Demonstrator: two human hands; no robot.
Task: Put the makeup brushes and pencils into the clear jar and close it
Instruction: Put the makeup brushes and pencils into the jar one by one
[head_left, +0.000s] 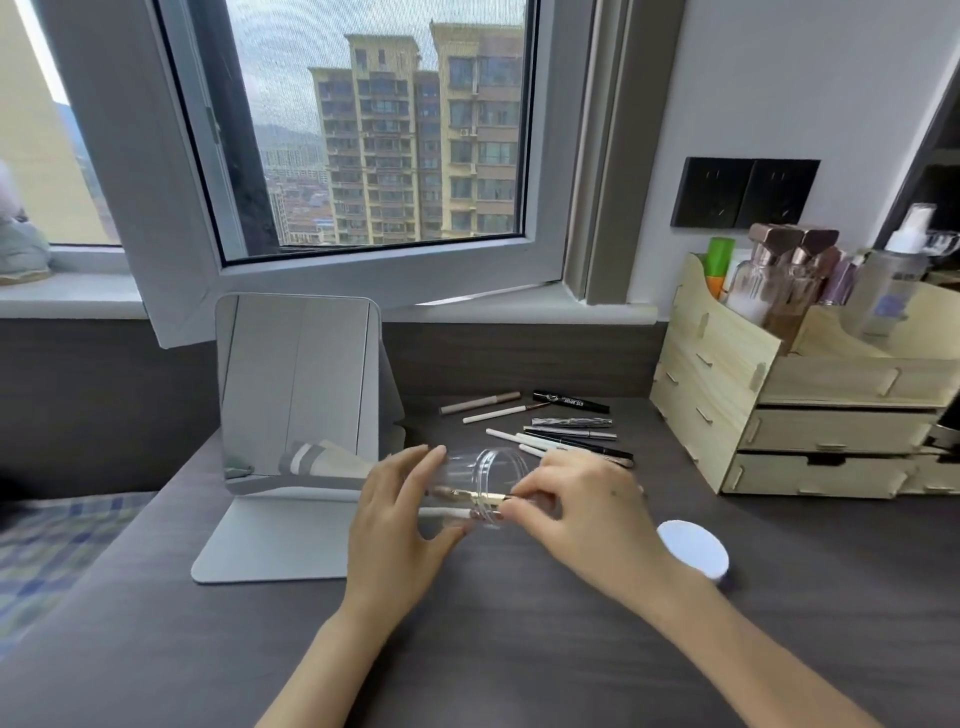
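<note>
Our left hand (400, 514) grips the smooth clear jar (467, 488) sideways; our right hand (571, 509) pinches a slim gold-banded brush (480, 496) at its round mouth.

Light: soft daylight entered through the window (374, 130).
Shadows: faint on the desk (519, 649).
Distortion: wide-angle bending bowed the edges.
Focus: slightly soft overall.

We see the left hand (402, 512) gripping the clear jar (470, 491) on its side, its mouth toward the right hand (576, 506), whose fingertips (514, 500) pinch a gold-ferruled brush (480, 496) partly inside. Beyond those fingers lie pencils (550, 428); right of them, a white lid (693, 553).
</note>
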